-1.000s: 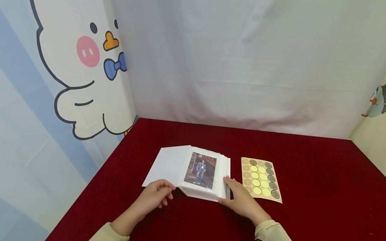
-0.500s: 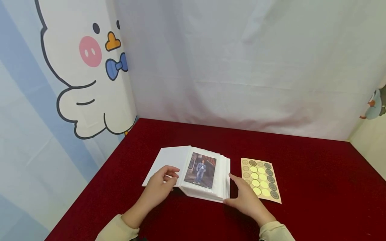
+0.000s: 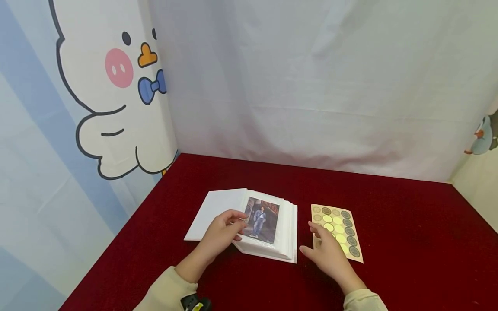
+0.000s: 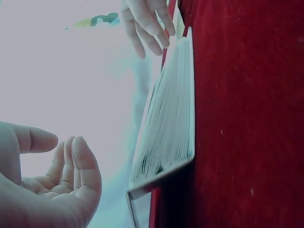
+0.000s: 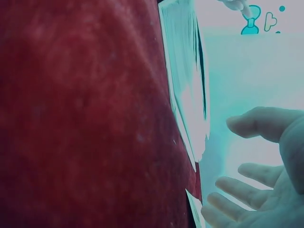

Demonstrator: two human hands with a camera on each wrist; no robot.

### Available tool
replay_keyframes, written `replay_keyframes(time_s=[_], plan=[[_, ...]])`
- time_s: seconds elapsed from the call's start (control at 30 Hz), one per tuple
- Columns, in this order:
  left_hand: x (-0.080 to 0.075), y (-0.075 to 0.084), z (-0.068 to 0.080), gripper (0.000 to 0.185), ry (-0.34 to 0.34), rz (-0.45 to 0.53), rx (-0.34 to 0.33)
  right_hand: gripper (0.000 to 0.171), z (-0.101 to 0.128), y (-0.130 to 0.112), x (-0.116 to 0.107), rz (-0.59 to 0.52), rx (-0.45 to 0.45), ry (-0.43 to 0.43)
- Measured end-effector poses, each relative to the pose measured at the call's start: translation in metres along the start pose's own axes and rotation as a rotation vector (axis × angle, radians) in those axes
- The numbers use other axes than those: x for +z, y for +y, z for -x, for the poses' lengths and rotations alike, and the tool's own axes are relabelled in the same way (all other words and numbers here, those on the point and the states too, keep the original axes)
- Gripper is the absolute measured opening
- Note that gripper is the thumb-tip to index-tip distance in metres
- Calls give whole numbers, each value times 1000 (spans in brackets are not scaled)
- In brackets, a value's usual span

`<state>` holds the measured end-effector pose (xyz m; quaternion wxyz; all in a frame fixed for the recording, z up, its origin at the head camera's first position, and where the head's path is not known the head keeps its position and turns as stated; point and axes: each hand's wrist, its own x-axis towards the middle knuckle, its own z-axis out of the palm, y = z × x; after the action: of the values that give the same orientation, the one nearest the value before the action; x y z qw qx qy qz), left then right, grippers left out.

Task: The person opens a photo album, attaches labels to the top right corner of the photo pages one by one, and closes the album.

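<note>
Photo album lies open on the red table; only the head view shows the picture in its top sleeve, while the wrist views show the stacked page edges. Beside it sits the sticker sheet. Left hand rests loosely curled on the page; right hand hovers open, holding nothing.

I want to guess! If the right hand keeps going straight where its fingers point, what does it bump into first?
Most likely the sticker sheet: the right hand points up and away over its near edge. How high the fingers hover is unclear.
</note>
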<state>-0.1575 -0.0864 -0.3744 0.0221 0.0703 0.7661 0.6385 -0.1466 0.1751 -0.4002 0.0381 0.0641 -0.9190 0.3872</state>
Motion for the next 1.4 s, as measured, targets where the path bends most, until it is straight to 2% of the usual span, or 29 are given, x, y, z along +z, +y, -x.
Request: replay_keyframes(time_s=[0.2, 0.43, 0.77, 1.17, 1.4], plan=[[11, 3, -4, 29, -20, 24, -15, 60, 2, 5, -7, -26, 54, 26], [17, 5, -10, 31, -66, 55, -25, 56, 1, 14, -13, -70, 62, 70], [34, 13, -13, 35, -91, 117, -29, 56, 1, 17, -24, -83, 139, 98], [60, 17, -23, 37, -160, 213, -35, 58, 2, 27, -32, -100, 239, 152], [72, 19, -22, 36, -162, 246, -29, 58, 4, 30, -33, -118, 254, 180]])
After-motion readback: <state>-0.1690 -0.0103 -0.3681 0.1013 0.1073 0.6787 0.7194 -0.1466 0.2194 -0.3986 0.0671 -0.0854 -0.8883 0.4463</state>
